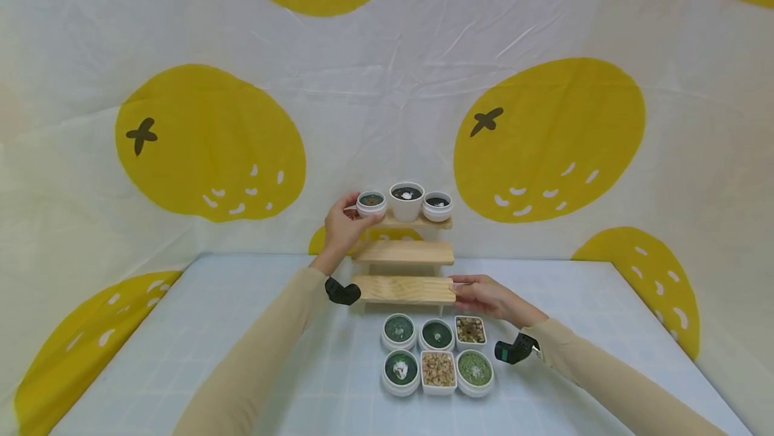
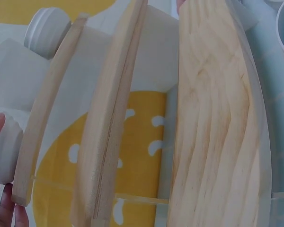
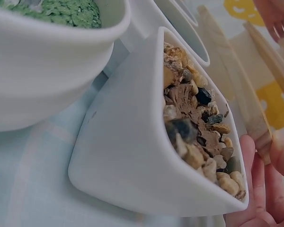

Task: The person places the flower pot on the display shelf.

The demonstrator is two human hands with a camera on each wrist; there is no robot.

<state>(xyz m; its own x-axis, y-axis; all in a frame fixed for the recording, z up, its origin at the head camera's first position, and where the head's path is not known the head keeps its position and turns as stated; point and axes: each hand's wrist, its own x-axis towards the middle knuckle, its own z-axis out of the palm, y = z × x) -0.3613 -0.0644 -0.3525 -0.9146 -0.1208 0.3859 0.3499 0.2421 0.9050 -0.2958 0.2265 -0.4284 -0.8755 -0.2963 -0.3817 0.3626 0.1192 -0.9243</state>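
A three-step wooden display stand (image 1: 404, 290) stands at the back of the table. My left hand (image 1: 342, 228) holds a small round white pot (image 1: 371, 205) with dark green filling and a brown spot, at the left end of the top step. Thumb and fingers lie about the pot's side in the left wrist view. Beside it on that step are a taller white pot (image 1: 406, 206) and another low round pot (image 1: 437, 207). With thumb and fingers, my right hand (image 1: 488, 299) pinches the right end of the lowest step; in the right wrist view the fingers (image 3: 258, 187) reach under the board.
Several white pots stand in two rows in front of the stand. Among them are a square pot of mixed pebbles (image 1: 470, 332), a square pot of tan gravel (image 1: 438, 372) and a round pot of green granules (image 1: 475, 371). Behind hangs a patterned cloth (image 1: 381, 120).
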